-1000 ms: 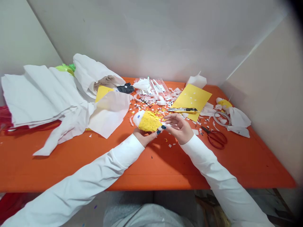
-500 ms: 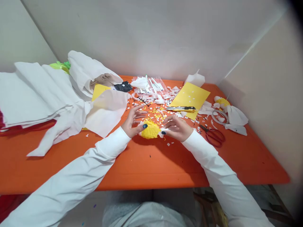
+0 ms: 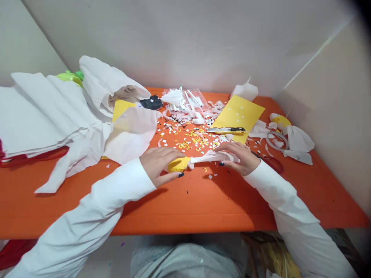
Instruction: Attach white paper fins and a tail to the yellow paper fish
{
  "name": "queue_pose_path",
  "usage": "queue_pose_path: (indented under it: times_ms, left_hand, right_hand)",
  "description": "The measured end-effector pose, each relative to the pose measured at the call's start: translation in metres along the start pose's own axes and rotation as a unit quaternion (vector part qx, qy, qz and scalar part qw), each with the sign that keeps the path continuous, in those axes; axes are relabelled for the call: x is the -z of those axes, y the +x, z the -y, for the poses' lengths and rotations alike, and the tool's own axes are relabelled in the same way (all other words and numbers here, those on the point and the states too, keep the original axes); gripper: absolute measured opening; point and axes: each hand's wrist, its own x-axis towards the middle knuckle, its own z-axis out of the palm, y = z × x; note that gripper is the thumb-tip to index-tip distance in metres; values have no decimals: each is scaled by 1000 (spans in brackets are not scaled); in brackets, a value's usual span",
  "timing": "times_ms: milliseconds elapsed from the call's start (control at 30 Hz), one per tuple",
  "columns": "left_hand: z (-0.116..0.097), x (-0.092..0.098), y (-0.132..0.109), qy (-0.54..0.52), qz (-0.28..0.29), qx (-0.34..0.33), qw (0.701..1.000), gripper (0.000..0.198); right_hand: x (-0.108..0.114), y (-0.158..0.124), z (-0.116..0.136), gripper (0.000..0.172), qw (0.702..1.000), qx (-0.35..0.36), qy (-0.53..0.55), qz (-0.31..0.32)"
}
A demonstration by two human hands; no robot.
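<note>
On the orange table (image 3: 203,204) lies a small yellow paper-covered craft figure (image 3: 177,164). My left hand (image 3: 159,165) is laid over it, fingers curled around its left end. From the figure's right end a white tissue strip (image 3: 213,157) stretches toward my right hand (image 3: 239,157), whose fingers are closed on the strip's far end. Both arms wear white sleeves.
Large white tissue sheets (image 3: 58,116) cover the table's left side. Behind the hands lie scattered paper scraps (image 3: 191,139), a yellow paper sheet (image 3: 239,112) with a yellow utility knife (image 3: 227,131), clear plastic packets (image 3: 188,101), red scissors (image 3: 271,162), a tape ring (image 3: 275,139).
The yellow figure went from held up in both hands to lying on the table under my left hand. My right hand has drawn the white strip out to the right.
</note>
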Motion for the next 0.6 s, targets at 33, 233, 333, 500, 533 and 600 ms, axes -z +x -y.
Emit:
queue_pose_path:
  times_ms: [33,233,333,500,533,600]
  left_hand:
    - [-1,0,3,-15,-2,-26,1000,34]
    - [-2,-26,38,-73,-51,30,996,15]
    - [1,-40,44,-122,-41,68,989,13]
    - [-1,-48,42,-170,-69,115,976,26]
    - [-2,-48,42,-168,-77,120,975,28]
    - [-3,-48,41,-163,-92,123,975,30]
  right_hand:
    - [0,2,0,27,999,3,31,-17]
    - [-10,32,23,19,995,-6,89,-45]
    - [-18,41,34,11,999,-24,43,-15]
    - [-33,39,46,9,998,-69,3,13]
    - [-36,38,47,10,997,-74,-5,10]
    - [-40,36,50,11,997,-73,-17,-4]
